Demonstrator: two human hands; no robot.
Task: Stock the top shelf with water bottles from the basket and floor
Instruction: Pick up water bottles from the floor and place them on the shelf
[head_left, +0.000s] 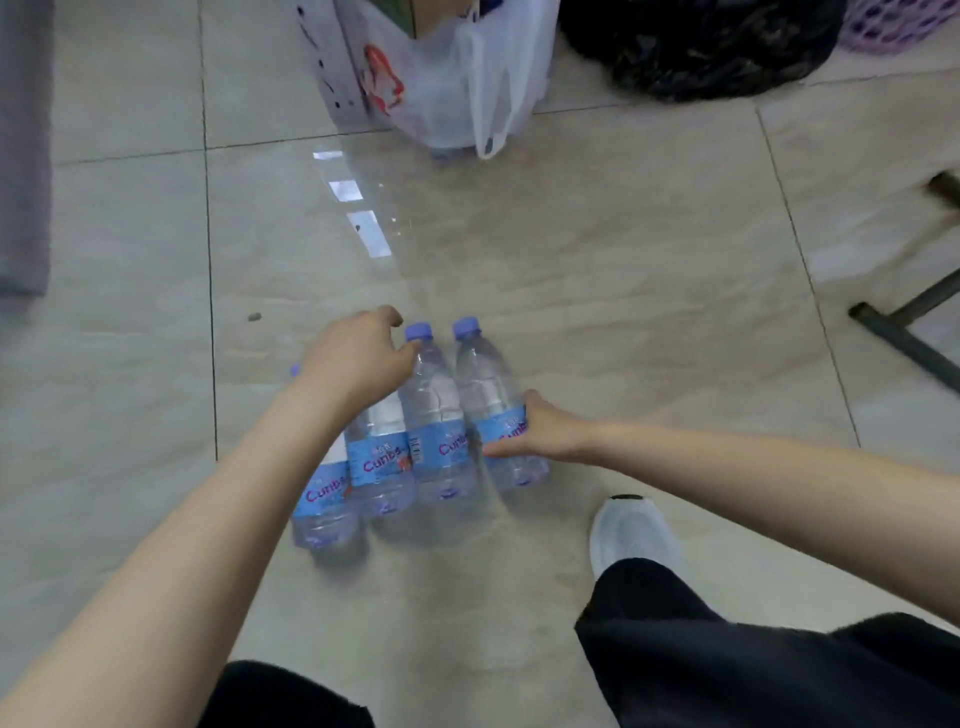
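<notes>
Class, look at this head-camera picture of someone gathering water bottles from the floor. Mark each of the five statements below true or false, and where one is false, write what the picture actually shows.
1. Four water bottles stand together on the tiled floor. True.
2. The bottle caps are red. False: the caps that show are light purple-blue.
3. The right hand is on the label of the rightmost bottle. True.
4. The left hand rests flat on the floor, away from the bottles. False: it is over the tops of the left-hand bottles.
5. A white plastic bag sits on the floor beyond the bottles. True.
</notes>
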